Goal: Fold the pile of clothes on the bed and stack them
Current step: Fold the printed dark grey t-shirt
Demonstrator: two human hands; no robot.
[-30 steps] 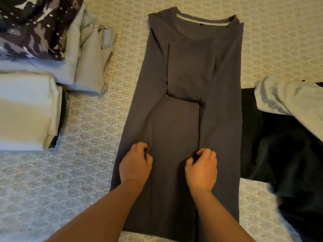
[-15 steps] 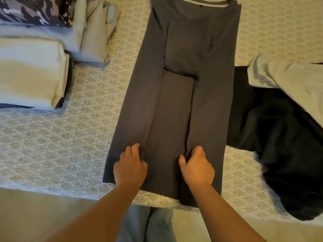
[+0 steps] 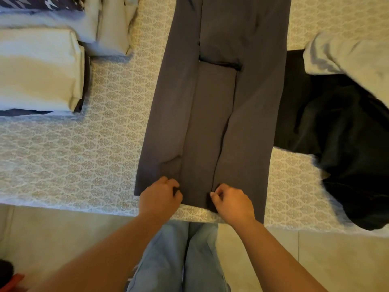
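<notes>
Item: grey garment [image 3: 212,114], long axis near-to-far. My left hand [image 3: 160,199] and right hand [image 3: 231,202] pinch near hem; remainder extends far.

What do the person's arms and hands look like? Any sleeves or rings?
Both forearms are bare, with no sleeves in view. The left hand and right hand show no gloves, rings, watch or bracelets. Below them the person wears light blue jeans.

Pale tiled floor [image 3: 315,260] lies below the bed edge, with a red-and-black object [image 3: 8,277] at its lower-left corner.
</notes>
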